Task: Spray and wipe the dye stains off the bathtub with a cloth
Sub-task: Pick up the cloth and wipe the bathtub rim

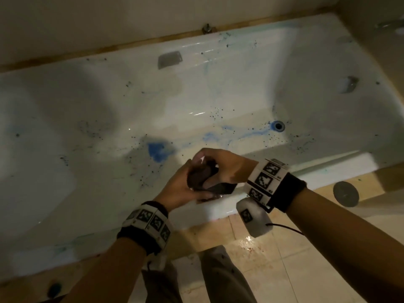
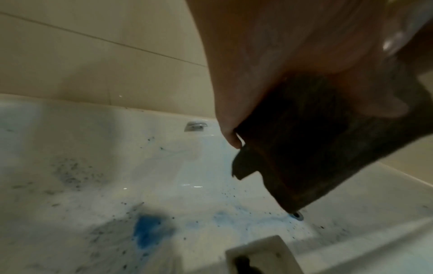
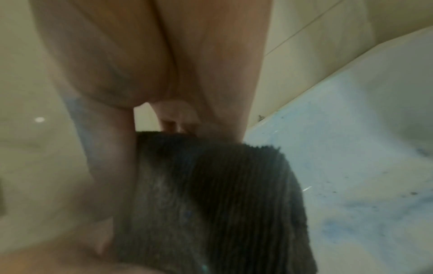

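Both hands grip dark ribbed cloth (image 1: 200, 178) over glossy bathtub (image 1: 109, 101).

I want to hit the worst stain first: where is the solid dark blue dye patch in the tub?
In the head view, the solid dark blue dye patch lies on the white bathtub floor, left of the drain.

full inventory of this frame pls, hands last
bathtub: 1, white, fills the view, beige ledge around it
dye stains: many, blue patches plus dark specks, tub floor and walls
drain: 1, blue-ringed, tub floor right
metal fittings: 2 seen, silver, far and right tub walls
cloth: 1, dark brown, held above the near rim
floor tiles: beige, wet patch, below rim
left hand: grips cloth
right hand: grips cloth
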Available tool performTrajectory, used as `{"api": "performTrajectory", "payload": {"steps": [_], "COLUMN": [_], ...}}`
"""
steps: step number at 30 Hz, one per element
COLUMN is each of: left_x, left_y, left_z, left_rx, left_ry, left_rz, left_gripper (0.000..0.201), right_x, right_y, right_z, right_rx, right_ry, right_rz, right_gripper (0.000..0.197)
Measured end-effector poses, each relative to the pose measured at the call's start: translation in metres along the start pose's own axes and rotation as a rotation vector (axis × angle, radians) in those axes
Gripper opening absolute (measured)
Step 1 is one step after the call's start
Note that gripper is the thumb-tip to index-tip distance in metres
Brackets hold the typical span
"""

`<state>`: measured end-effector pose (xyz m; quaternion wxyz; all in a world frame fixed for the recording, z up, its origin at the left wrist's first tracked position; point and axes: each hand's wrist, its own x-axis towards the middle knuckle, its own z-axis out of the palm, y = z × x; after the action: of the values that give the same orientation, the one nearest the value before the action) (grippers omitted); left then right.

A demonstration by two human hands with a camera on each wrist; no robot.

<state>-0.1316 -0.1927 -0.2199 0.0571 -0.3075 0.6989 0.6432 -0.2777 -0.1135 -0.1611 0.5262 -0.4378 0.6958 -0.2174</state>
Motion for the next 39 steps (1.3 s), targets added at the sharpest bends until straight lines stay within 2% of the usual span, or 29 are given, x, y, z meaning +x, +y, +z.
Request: {"api": "performTrajectory", "payload": {"steps": [2, 5, 7, 10, 13, 16, 18, 21, 25, 27, 29, 31, 33, 35, 39], "left_x": [-0.014, -0.038, -0.055, -0.077, -0.104, -0.134, -0.151, -0.171, -0.184, -0.187, -0.192, -0.197, -0.199, -0.2, -0.204], "left_y": [-0.002, -0.016, -0.025, -0.047, -0.069, -0.088, -0.1, -0.107, -0.096, -0.094, -0.093, -0.088, -0.086, -0.084, -0.075], "left_z": [-0.024, -0.056, -0.076, -0.109, -0.15, -0.19, -0.213, -0.242, -0.281, -0.298, -0.313, -0.327, -0.34, -0.351, -0.361], "left_rx": [-0.05, -0.131, -0.15, -0.065, -0.13, -0.121, -0.021, 0.154, 0.128, 0.125, 0.053, -0.121, -0.232, -0.295, -0.448], "left_ry": [0.065, 0.123, 0.151, 0.175, 0.28, 0.362, 0.395, 0.527, 0.579, 0.639, 0.725, 0.735, 0.741, 0.766, 0.732], "left_rz": [-0.078, -0.122, -0.109, -0.087, -0.106, -0.048, 0.003, 0.101, 0.132, 0.144, 0.149, 0.119, 0.071, 0.035, 0.029], "left_gripper": [0.066, 0.042, 0.037, 0.037, 0.027, 0.014, 0.014, 0.022, 0.013, 0.022, 0.029, 0.015, 0.015, 0.019, 0.025], "right_x": [0.013, 0.036, 0.053, 0.077, 0.101, 0.126, 0.142, 0.16, 0.179, 0.187, 0.193, 0.199, 0.204, 0.205, 0.203], "right_y": [-0.022, -0.044, -0.057, -0.077, -0.102, -0.131, -0.154, -0.195, -0.243, -0.254, -0.256, -0.255, -0.251, -0.252, -0.265], "right_z": [0.007, 0.024, 0.041, 0.07, 0.097, 0.125, 0.144, 0.168, 0.183, 0.184, 0.183, 0.181, 0.181, 0.188, 0.211], "right_rx": [-0.002, 0.001, -0.006, -0.114, -0.165, -0.144, -0.143, -0.146, -0.207, -0.181, -0.057, 0.006, 0.037, 0.108, 0.271], "right_ry": [-0.005, 0.031, 0.004, -0.052, -0.03, -0.027, -0.033, -0.064, -0.071, -0.03, 0.06, 0.171, 0.201, 0.13, -0.1], "right_rz": [-0.039, -0.007, 0.041, 0.056, 0.047, 0.05, 0.023, -0.014, -0.076, -0.064, -0.037, 0.003, 0.069, 0.127, 0.2], "right_gripper": [0.051, 0.05, 0.047, 0.045, 0.038, 0.028, 0.028, 0.029, 0.033, 0.039, 0.041, 0.04, 0.034, 0.032, 0.05]}}
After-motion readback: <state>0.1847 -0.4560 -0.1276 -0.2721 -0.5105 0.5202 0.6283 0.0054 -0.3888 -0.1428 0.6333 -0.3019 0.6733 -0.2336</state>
